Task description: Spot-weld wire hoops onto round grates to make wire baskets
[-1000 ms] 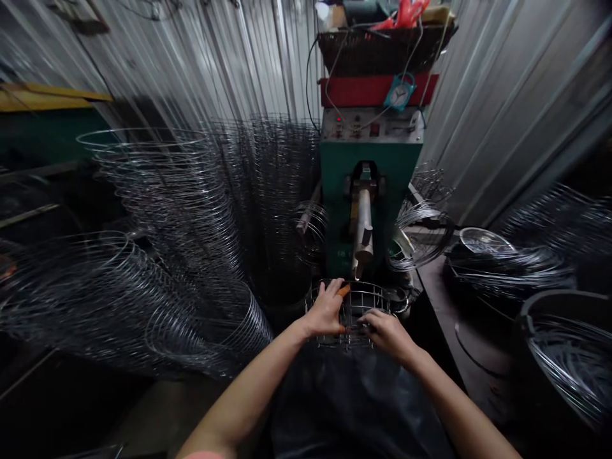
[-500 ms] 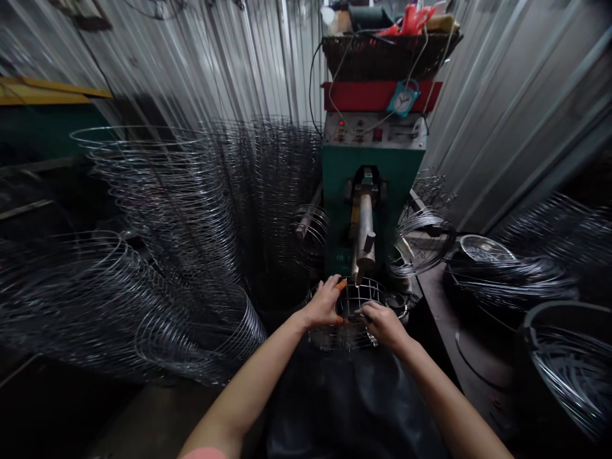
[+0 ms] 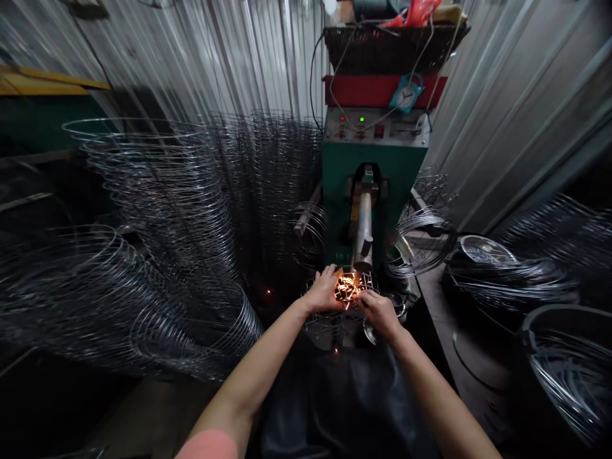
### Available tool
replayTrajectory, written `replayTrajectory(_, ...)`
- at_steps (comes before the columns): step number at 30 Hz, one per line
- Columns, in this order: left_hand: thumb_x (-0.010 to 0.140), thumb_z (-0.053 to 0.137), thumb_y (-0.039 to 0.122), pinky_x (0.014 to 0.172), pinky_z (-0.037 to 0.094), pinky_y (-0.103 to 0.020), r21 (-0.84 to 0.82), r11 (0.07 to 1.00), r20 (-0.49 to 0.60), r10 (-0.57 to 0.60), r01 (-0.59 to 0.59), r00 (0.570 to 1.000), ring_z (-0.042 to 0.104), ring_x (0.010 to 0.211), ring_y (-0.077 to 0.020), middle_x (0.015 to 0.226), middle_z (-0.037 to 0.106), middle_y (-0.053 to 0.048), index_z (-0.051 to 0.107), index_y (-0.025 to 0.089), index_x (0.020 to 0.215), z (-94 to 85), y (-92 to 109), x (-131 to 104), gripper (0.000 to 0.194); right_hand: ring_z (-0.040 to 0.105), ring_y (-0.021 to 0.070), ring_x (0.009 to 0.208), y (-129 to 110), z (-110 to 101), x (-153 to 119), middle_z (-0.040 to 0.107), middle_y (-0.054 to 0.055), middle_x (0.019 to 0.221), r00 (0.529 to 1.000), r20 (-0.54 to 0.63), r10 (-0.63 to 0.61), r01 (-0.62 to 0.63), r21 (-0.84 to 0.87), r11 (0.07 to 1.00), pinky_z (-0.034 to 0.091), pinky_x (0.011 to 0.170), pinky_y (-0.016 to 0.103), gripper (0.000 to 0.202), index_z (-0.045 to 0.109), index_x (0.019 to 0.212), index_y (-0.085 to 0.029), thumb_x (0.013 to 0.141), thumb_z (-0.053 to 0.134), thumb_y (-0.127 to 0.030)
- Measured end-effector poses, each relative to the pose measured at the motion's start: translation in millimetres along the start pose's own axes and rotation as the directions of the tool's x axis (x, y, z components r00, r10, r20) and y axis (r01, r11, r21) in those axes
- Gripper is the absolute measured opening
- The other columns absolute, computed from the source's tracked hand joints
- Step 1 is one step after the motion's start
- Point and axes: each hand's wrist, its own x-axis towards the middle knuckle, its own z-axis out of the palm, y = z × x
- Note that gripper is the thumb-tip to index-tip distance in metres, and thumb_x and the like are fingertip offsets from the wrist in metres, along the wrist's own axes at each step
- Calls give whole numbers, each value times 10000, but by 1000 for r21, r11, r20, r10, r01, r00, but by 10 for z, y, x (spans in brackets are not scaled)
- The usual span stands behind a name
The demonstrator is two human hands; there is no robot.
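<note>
Wire frame [image 3: 335, 320]: clasped in left hand [image 3: 322, 292], apparently steadied beneath machine arm [image 3: 364, 223]. For right hand [image 3: 379, 311], cannot tell the grasp.

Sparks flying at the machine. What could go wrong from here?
Burn: sparks burst between the left hand and right hand; either might be singed.
Pinch: both hands work close to the metal arm; a slip might trap skin.
Scorch: a glowing speck shows by the dark lap cover.

head view | left hand [image 3: 321, 290] gripping wire frame [image 3: 367, 281], right hand [image 3: 379, 310] at its near side — orange sparks [image 3: 348, 288] between | metal arm [image 3: 364, 220] just above, on green machine [image 3: 337, 175] — red, green lights [image 3: 362, 119] lit | stacked wire rings [image 3: 165, 185] left
</note>
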Motion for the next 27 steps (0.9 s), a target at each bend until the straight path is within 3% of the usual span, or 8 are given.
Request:
replayTrajectory(3, 502, 774, 426, 1053, 188, -580, -29, 1000, 4, -1, 1, 1000, 184, 1344, -368, 1443, 236, -208, 308, 162, 1343, 14, -49, 21, 997, 599, 203, 949, 88, -32, -74, 627, 79, 1050, 988, -144, 54, -43, 79, 996, 477, 822, 320, 247, 626, 1040, -225, 837, 536, -333)
replayTrajectory(5, 488, 786, 426, 1061, 147, -584, -37, 999, 22, -15, 16, 1000, 135, 1356, -374, 1458, 178, -233, 279, 128, 1357, 27, -87, 36, 1050, 599, 212, 925, 161, -63, -135, 631, 86, 994, 975, -195, 109, -88, 112, 990, 474, 822, 336, 261, 638, 982, -214, 841, 519, -399)
replayTrajectory(8, 492, 792, 415, 1065, 120, -581, -37, 999, 25, -21, 22, 999, 104, 1365, -364, 1463, 143, -248, 261, 110, 1364, 16, -135, 105, 1066, 609, 205, 804, 261, -77, -116, 635, 77, 851, 971, -187, 151, -126, 139, 982, 482, 748, 319, 309, 645, 815, -210, 855, 467, -459)
replayTrajectory(16, 483, 792, 433, 1052, 181, -580, -8, 998, -2, -65, 65, 998, 155, 1354, -367, 1449, 192, -238, 292, 126, 1349, -36, -192, 343, 1046, 585, 213, 784, 345, -28, 147, 619, 94, 867, 943, -249, 221, -186, 158, 970, 463, 736, 338, 313, 614, 810, -181, 811, 481, -464)
replayTrajectory(19, 472, 800, 419, 1047, 198, -580, -7, 999, -11, -52, 52, 999, 166, 1348, -377, 1444, 198, -244, 301, 117, 1342, -23, -198, 346, 1047, 582, 212, 782, 351, 44, -189, 617, 92, 860, 890, -290, 352, -289, 236, 928, 471, 725, 345, 341, 575, 932, -162, 822, 444, -458)
replayTrajectory(22, 484, 799, 418, 1043, 191, -590, -10, 999, -1, -45, 45, 999, 153, 1353, -373, 1448, 191, -244, 290, 120, 1346, -24, -193, 323, 1045, 592, 196, 712, 399, 199, -801, 624, 77, 844, 815, -206, 542, -440, 389, 809, 488, 643, 322, 358, 535, 1004, -178, 849, 379, -461)
replayTrajectory(24, 490, 797, 418, 1042, 183, -597, -11, 999, -11, -51, 51, 999, 144, 1355, -372, 1449, 183, -249, 280, 116, 1349, -21, -186, 302, 1048, 602, 208, 747, 456, 308, -1205, 631, 82, 898, 779, -160, 606, -479, 471, 741, 494, 649, 326, 349, 537, 994, -198, 803, 453, -478)
replayTrajectory(27, 495, 793, 430, 1047, 170, -591, -19, 996, -31, -90, 89, 995, 126, 1359, -369, 1456, 164, -249, 268, 116, 1355, -1, -177, 270, 1055, 570, 164, 597, 551, 371, -1555, 620, 25, 764, 627, -60, 777, -517, 714, 472, 476, 523, 275, 343, 545, 947, -215, 718, 574, -470)
